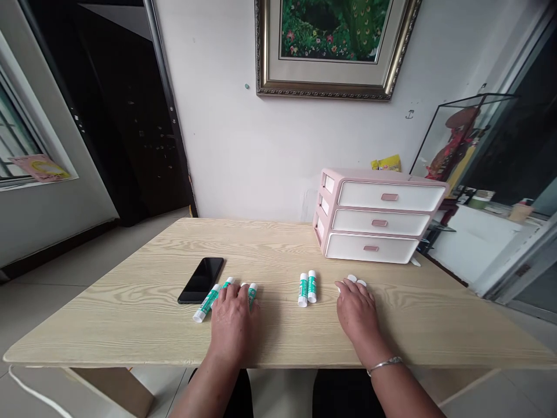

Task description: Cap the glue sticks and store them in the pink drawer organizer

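Note:
On the left part of the table, my left hand lies palm down over several green-and-white glue sticks. Its fingers curl onto them, and one glue stick shows beside the thumb side. Two more glue sticks lie side by side in the middle, pointing away from me. Further right, my right hand is closed over a small group of white round caps. A few caps stick out past its fingertips; how many are under the fingers is hidden.
A black phone lies left of the glue sticks on the wooden table. A pink-and-white drawer unit stands at the back right, with a yellow packet behind its top. The wall is behind the table.

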Available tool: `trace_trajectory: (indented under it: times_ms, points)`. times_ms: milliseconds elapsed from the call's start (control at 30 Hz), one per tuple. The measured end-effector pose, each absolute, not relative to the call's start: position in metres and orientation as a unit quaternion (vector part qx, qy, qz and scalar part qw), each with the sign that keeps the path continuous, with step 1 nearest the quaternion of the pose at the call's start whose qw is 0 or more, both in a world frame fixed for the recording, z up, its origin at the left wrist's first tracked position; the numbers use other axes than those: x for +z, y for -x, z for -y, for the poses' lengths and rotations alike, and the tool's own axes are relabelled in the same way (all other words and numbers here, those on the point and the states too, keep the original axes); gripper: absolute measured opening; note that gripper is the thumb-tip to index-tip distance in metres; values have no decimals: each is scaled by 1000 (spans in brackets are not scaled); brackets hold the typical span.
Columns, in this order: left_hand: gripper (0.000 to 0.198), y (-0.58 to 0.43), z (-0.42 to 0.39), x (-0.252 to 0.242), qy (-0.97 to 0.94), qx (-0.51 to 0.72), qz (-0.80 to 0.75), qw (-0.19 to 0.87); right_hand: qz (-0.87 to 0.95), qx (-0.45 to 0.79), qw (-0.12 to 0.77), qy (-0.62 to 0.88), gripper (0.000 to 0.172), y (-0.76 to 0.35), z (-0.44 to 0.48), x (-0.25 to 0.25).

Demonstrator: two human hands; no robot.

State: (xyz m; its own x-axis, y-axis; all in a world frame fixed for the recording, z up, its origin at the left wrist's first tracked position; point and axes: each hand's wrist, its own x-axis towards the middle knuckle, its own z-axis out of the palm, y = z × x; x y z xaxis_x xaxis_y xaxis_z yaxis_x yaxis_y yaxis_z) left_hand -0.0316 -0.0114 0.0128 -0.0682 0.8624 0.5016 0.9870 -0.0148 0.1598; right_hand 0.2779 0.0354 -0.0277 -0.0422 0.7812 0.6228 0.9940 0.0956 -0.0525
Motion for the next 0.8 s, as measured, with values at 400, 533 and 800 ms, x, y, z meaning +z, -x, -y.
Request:
trace_trajectory:
  times_ms: [400,533,800]
  points:
    - [18,29,10,2,699,-193,671,158,714,-179,283,615,27,-269,-29,-21]
    - [18,21,8,0,727,-186,647,133,711,-132,310,617,26,-270,-33,-30]
    - [20,3,3,2,749,-202,629,43,669,2,495,555,23,-261,-23,-15]
